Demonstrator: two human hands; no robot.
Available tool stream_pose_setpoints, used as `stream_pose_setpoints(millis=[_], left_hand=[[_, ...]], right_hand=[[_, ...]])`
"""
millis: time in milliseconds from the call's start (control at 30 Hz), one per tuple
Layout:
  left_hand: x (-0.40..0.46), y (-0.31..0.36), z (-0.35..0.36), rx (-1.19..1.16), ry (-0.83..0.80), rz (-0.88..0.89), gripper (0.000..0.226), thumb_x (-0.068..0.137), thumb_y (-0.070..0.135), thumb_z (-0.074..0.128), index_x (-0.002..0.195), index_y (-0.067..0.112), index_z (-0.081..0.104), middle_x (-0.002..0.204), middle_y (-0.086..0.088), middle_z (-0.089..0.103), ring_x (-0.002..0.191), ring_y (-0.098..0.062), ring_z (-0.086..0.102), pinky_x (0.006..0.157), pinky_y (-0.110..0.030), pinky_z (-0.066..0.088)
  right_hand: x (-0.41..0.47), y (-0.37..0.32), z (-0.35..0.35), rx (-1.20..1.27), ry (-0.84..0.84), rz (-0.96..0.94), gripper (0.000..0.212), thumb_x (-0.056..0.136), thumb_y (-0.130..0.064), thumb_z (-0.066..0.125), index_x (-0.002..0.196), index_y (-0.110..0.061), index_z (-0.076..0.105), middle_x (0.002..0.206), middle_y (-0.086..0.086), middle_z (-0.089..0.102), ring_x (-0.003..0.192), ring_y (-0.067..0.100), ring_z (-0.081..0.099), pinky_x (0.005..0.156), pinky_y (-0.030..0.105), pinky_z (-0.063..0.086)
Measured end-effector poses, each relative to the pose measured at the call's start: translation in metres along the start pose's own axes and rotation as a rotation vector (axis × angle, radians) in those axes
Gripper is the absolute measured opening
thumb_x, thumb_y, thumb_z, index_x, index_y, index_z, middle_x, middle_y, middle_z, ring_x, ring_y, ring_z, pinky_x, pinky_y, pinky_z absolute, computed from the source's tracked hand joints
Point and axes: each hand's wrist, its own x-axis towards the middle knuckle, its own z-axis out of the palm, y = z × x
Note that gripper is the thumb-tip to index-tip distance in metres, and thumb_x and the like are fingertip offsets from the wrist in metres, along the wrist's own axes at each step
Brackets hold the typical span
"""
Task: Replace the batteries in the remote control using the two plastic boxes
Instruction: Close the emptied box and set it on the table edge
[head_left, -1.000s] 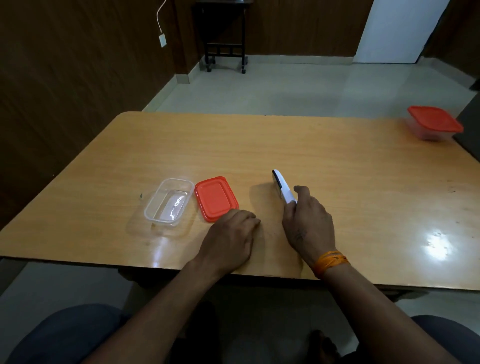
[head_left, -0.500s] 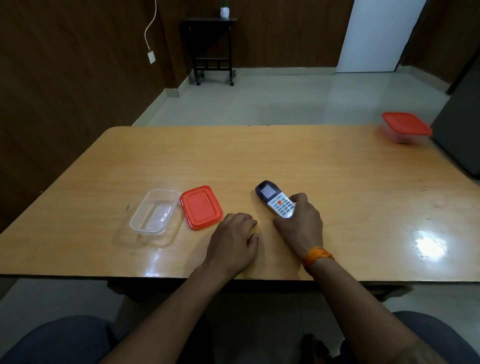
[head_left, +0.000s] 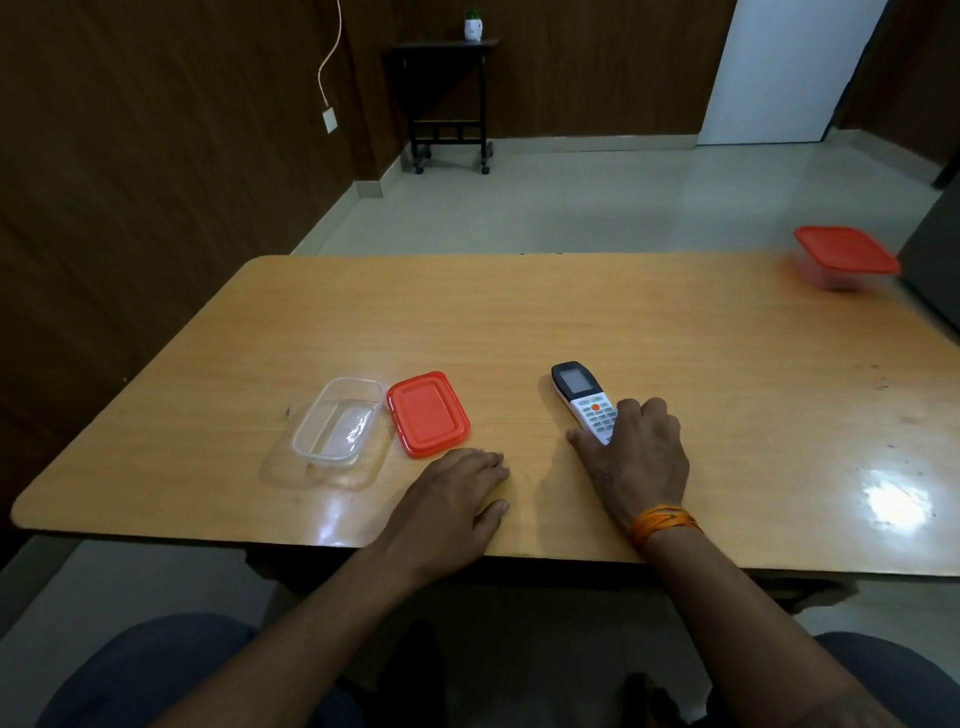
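A white remote control (head_left: 576, 387) with a dark screen end lies face up on the wooden table (head_left: 571, 312). My right hand (head_left: 641, 457) covers its near end, thumb on its left side and fingers over the right. My left hand (head_left: 452, 493) rests knuckles-up on the table with the fingers curled and nothing in it. To its left stands an open, empty clear plastic box (head_left: 353, 382). The box's red lid (head_left: 427, 414) lies flat beside it. A second clear box with a red lid on (head_left: 844, 254) sits at the table's far right corner.
A dark side table (head_left: 447, 104) with a small pot on it stands against the far wall. A dark object (head_left: 935, 270) rises at the table's right edge behind the closed box. My knees are below the near edge.
The remote was on its edge in my right hand a second ago; it now lies flat, face up. My left hand has stayed put. The view has tilted up.
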Motion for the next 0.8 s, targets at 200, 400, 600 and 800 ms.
stream_pose_setpoints(millis=[200, 400, 600, 800], left_hand=[[-0.03, -0.017, -0.024, -0.06, 0.143, -0.167, 0.045, 0.095, 0.032, 0.068, 0.137, 0.018, 0.067, 0.143, 0.001, 0.064, 0.134, -0.016, 0.055, 0.109, -0.021, 0.034], [-0.032, -0.02, -0.019, -0.129, 0.241, -0.437, 0.058, 0.097, 0.029, 0.068, 0.151, 0.017, 0.052, 0.157, -0.002, 0.05, 0.145, -0.018, 0.044, 0.115, -0.025, 0.031], [-0.018, -0.017, -0.008, -0.109, 0.168, -0.515, 0.078, 0.102, 0.041, 0.056, 0.164, 0.012, 0.02, 0.173, -0.01, 0.017, 0.159, -0.026, 0.016, 0.128, -0.037, 0.017], [-0.013, -0.021, -0.004, -0.063, 0.162, -0.477, 0.074, 0.106, 0.043, 0.048, 0.165, 0.011, 0.018, 0.173, -0.011, 0.017, 0.16, -0.025, 0.013, 0.129, -0.034, 0.009]], right_hand=[[-0.016, -0.025, -0.01, 0.016, 0.213, -0.25, 0.049, 0.088, -0.048, 0.074, 0.114, -0.009, 0.063, 0.109, 0.013, 0.054, 0.092, 0.027, 0.055, 0.055, 0.03, 0.045], [-0.033, -0.078, 0.002, 0.226, -0.036, -0.298, 0.053, 0.095, -0.057, 0.061, 0.129, -0.017, 0.06, 0.117, 0.004, 0.064, 0.102, 0.022, 0.066, 0.078, 0.039, 0.057], [-0.028, -0.123, 0.026, 0.16, -0.255, -0.258, 0.055, 0.097, -0.058, 0.057, 0.128, -0.012, 0.059, 0.124, 0.01, 0.058, 0.107, 0.03, 0.064, 0.08, 0.038, 0.053], [-0.016, -0.137, 0.04, 0.266, -0.26, -0.124, 0.042, 0.092, -0.05, 0.064, 0.111, -0.012, 0.064, 0.113, 0.008, 0.058, 0.096, 0.029, 0.063, 0.076, 0.039, 0.054]])
